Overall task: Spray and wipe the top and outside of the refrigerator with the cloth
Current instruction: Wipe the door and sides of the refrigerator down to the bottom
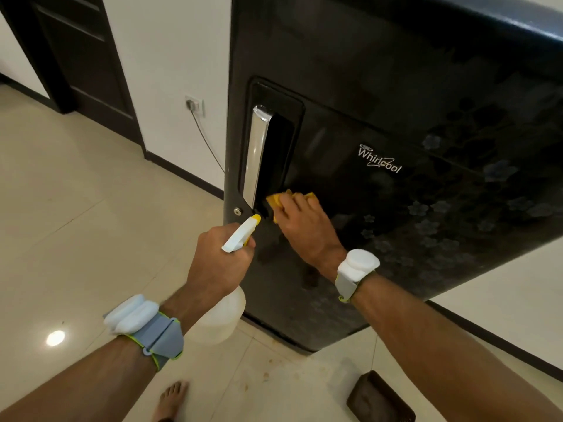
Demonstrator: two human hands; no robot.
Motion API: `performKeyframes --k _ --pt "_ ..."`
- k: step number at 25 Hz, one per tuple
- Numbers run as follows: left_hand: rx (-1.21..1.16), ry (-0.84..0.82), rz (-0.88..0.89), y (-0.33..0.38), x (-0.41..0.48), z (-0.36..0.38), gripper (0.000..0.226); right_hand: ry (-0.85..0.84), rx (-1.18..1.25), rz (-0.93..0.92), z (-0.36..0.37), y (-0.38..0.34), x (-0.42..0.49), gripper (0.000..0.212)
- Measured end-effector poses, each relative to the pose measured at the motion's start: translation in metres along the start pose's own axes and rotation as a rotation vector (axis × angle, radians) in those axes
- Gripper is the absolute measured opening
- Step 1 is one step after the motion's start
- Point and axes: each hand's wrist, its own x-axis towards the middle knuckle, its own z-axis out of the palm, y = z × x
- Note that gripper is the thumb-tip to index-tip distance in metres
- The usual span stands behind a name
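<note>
A black refrigerator [396, 95] with a faint flower print and a chrome handle [257, 153] fills the right half of the head view. My right hand [306, 231] presses a yellow cloth [275, 202] flat against the door, just below the handle recess. My left hand [217, 263] grips a white spray bottle [225, 318] by the neck. Its white trigger head with a yellow nozzle [243, 233] points toward the lower end of the handle. Most of the cloth is hidden under my fingers.
A wall socket [195, 105] with a cable running behind the refrigerator sits on the white wall to the left. A dark door [82, 56] stands at the far left. On the tiled floor lie a brown object [380, 400] near the fridge's corner and my bare foot [172, 400].
</note>
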Motion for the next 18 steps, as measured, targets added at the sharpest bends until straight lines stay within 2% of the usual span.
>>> performKeyframes --k 1,2,3,5,6,7,10,11,12,14,16,18 --pt "-0.003 0.001 -0.011 -0.002 0.001 -0.001 0.01 0.025 0.014 0.088 -0.006 0.002 0.01 0.033" --pt "-0.002 0.001 -0.018 -0.003 0.001 -0.001 0.009 0.018 -0.01 0.08 -0.003 0.002 0.012 0.034" --pt "-0.002 0.0 -0.02 -0.004 0.001 -0.001 0.01 -0.023 -0.055 -0.032 0.006 -0.002 0.008 0.031" --pt "-0.014 -0.003 -0.025 -0.002 0.0 -0.003 0.01 -0.258 -0.095 -0.301 0.022 -0.016 -0.014 0.023" --pt "-0.021 -0.005 -0.023 -0.002 0.0 -0.005 0.011 -0.31 -0.074 -0.307 0.023 -0.017 -0.018 0.021" --pt "-0.023 -0.004 -0.018 -0.001 0.0 -0.006 0.011 -0.286 -0.045 -0.224 0.022 -0.015 -0.013 0.023" --pt "-0.002 -0.005 0.001 -0.001 0.004 -0.006 0.009 -0.031 0.0 0.21 -0.004 -0.011 0.018 0.036" --pt "-0.001 -0.003 0.006 -0.001 0.005 -0.005 0.009 -0.006 -0.034 0.229 -0.006 -0.013 0.021 0.036" --pt "-0.003 -0.002 0.01 -0.001 0.005 -0.005 0.01 -0.017 -0.076 0.142 0.0 -0.019 0.018 0.034" --pt "-0.009 -0.01 0.009 0.0 0.004 -0.006 0.011 -0.142 -0.132 -0.06 0.009 -0.034 0.008 0.029" --pt "-0.022 -0.001 0.006 -0.002 0.004 -0.011 0.01 -0.218 -0.088 0.029 0.014 -0.041 0.016 0.023" --pt "-0.017 0.003 -0.008 -0.005 0.006 -0.013 0.009 -0.145 -0.006 0.206 0.01 -0.04 0.03 0.018"
